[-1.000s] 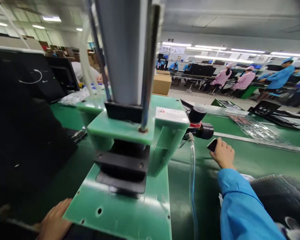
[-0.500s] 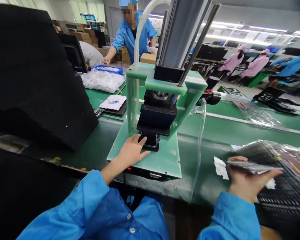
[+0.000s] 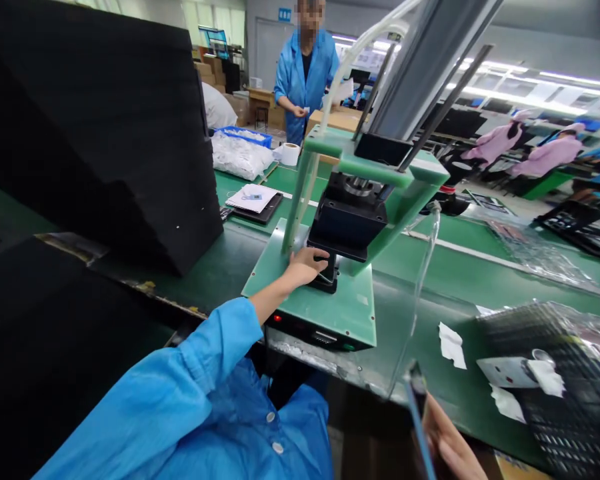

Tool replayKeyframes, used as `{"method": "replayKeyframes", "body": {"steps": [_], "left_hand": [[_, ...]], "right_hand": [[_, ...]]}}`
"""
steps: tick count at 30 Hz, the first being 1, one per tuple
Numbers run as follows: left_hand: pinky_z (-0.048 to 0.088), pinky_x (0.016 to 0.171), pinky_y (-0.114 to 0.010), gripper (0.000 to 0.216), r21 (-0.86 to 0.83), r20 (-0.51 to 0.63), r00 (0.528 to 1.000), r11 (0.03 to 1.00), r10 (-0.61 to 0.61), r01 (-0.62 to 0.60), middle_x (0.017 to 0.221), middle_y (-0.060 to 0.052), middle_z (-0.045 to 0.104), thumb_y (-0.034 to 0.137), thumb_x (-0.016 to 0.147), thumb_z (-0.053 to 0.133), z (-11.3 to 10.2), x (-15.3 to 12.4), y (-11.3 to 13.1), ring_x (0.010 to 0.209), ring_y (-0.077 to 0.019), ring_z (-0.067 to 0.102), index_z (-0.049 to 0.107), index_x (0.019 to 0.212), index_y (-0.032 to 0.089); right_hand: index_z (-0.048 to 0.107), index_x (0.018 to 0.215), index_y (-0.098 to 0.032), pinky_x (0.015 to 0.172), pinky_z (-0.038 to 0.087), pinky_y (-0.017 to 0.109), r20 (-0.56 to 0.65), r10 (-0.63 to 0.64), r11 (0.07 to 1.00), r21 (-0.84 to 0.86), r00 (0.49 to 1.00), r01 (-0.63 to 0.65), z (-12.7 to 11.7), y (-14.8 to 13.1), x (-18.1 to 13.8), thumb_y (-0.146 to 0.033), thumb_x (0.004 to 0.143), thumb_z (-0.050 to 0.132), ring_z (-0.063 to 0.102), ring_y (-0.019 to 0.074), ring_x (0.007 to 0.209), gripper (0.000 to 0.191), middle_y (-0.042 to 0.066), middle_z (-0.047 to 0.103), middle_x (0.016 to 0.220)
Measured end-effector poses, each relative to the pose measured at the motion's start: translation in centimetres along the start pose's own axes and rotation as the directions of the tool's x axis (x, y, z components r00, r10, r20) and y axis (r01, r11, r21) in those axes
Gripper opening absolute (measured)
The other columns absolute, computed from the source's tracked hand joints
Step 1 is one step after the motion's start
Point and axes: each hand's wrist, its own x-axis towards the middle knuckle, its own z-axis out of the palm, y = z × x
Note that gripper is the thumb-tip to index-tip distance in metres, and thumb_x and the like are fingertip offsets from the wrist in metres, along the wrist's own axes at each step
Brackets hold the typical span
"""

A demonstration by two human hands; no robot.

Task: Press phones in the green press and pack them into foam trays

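My left hand (image 3: 305, 268) reaches under the black press head (image 3: 347, 227) of a green bench press (image 3: 265, 267). Its fingers are closed around the edge of a dark phone-like slab (image 3: 326, 272), which looks slightly raised from the black holder (image 3: 325, 287); the palm hides part of it. Low on the right, my right hand (image 3: 447, 437) grips another thin phone-like slab (image 3: 420, 417), held upright and seen nearly edge-on. That hand is blurred and cut off by the frame's bottom, and its slab stands apart from the press.
Beside my right hand stands a black basket (image 3: 565, 413) with a white-wrapped piece (image 3: 510, 371) and paper scraps (image 3: 453, 345). A clear hose (image 3: 420, 280) hangs by the press. Tall black blocks (image 3: 105, 147) rise at left. Across the bench a co-worker (image 3: 305, 73) stands.
The view has swung, shifting the scene rightward. My right hand has come down and left from the basket, turning its slab from flat to upright. My left fingers have closed on the press slab.
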Motion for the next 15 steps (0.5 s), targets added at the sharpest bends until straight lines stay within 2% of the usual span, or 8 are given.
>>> {"method": "replayKeyframes", "body": {"steps": [2, 3, 5, 7, 9, 11, 13, 15], "left_hand": [[0.045, 0.106, -0.049, 0.024, -0.028, 0.011, 1.000, 1.000, -0.007, 0.008, 0.104, -0.011, 0.074, 0.017, 0.079, 0.065, -1.0, -1.1, 0.2, 0.110, -0.0324, 0.065, 0.076, 0.100, 0.014], [0.047, 0.106, -0.046, 0.027, -0.050, 0.019, 1.000, 0.999, 0.007, -0.006, 0.108, -0.010, 0.073, 0.017, 0.080, 0.063, -1.8, -2.4, 0.0, 0.110, -0.0304, 0.065, 0.076, 0.104, 0.015], [0.047, 0.106, -0.039, 0.031, -0.109, 0.033, 0.998, 0.993, 0.047, -0.043, 0.115, -0.008, 0.072, 0.021, 0.080, 0.062, -4.2, -6.4, -1.0, 0.114, -0.0267, 0.064, 0.075, 0.108, 0.017], [0.046, 0.107, -0.038, 0.028, -0.266, -0.003, 0.997, 0.961, 0.073, -0.071, 0.112, -0.007, 0.073, 0.031, 0.078, 0.068, -6.8, -11.6, -3.0, 0.114, -0.0276, 0.063, 0.078, 0.102, 0.019], [0.050, 0.101, -0.038, 0.026, -0.433, -0.032, 0.993, 0.897, -0.112, 0.087, 0.102, -0.007, 0.074, 0.036, 0.073, 0.075, -9.0, -16.8, -5.5, 0.105, -0.0283, 0.067, 0.079, 0.093, 0.021], [0.056, 0.089, -0.036, 0.031, -0.572, -0.049, 0.945, 0.785, -0.323, 0.238, 0.098, -0.006, 0.074, 0.036, 0.064, 0.082, -10.3, -21.3, -8.1, 0.099, -0.0292, 0.068, 0.078, 0.092, 0.022], [0.056, 0.085, -0.032, 0.034, -0.633, -0.150, 0.886, 0.731, -0.439, 0.255, 0.095, -0.005, 0.074, 0.034, 0.058, 0.084, -11.0, -24.5, -10.2, 0.098, -0.0276, 0.068, 0.078, 0.090, 0.023], [0.056, 0.085, -0.029, 0.032, -0.616, -0.277, 0.843, 0.759, -0.461, 0.212, 0.093, -0.003, 0.074, 0.035, 0.057, 0.085, -11.5, -26.6, -12.0, 0.098, -0.0258, 0.067, 0.078, 0.087, 0.024]], "right_hand": [[0.047, 0.148, -0.036, 0.103, 0.048, 0.053, 0.195, 0.109, 0.927, 0.333, 0.975, -0.170, 1.0, -4.1, 0.3, -0.063, 0.074, 0.052, 0.048, 0.0362, 0.134, 0.079, 0.008, 0.053, 0.144], [0.052, 0.145, -0.031, 0.111, 0.041, 0.050, 0.234, 0.117, 0.856, 0.469, 0.965, -0.218, 1.4, -6.6, 0.4, -0.059, 0.075, 0.057, 0.044, 0.0350, 0.137, 0.075, 0.008, 0.050, 0.148], [0.059, 0.139, -0.030, 0.115, 0.038, 0.046, 0.274, 0.137, 0.763, 0.583, 0.952, -0.278, 2.1, -11.5, 1.0, -0.052, 0.077, 0.064, 0.044, 0.0334, 0.138, 0.066, 0.006, 0.050, 0.148], [0.069, 0.127, -0.029, 0.109, 0.044, 0.043, 0.293, 0.150, 0.755, 0.583, 0.944, -0.300, 2.7, -15.9, 2.4, -0.049, 0.070, 0.075, 0.050, 0.0348, 0.133, 0.062, 0.006, 0.055, 0.142], [0.070, 0.126, -0.028, 0.103, 0.049, 0.043, 0.322, 0.135, 0.781, 0.548, 0.937, -0.301, 3.5, -19.5, 4.7, -0.047, 0.071, 0.079, 0.058, 0.0336, 0.124, 0.059, 0.007, 0.058, 0.139], [0.070, 0.125, -0.026, 0.101, 0.050, 0.041, 0.346, 0.054, 0.797, 0.550, 0.937, -0.249, 4.7, -22.4, 7.9, -0.044, 0.068, 0.082, 0.064, 0.0305, 0.114, 0.062, 0.007, 0.062, 0.134], [0.069, 0.124, -0.024, 0.098, 0.051, 0.037, 0.356, -0.010, 0.796, 0.568, 0.934, -0.208, 6.5, -24.4, 11.5, -0.043, 0.064, 0.084, 0.067, 0.0272, 0.107, 0.065, 0.007, 0.067, 0.126], [0.070, 0.116, -0.021, 0.091, 0.054, 0.036, 0.344, -0.021, 0.799, 0.570, 0.939, -0.191, 8.4, -25.8, 15.0, -0.041, 0.060, 0.085, 0.069, 0.0256, 0.098, 0.061, 0.007, 0.071, 0.114]]}}
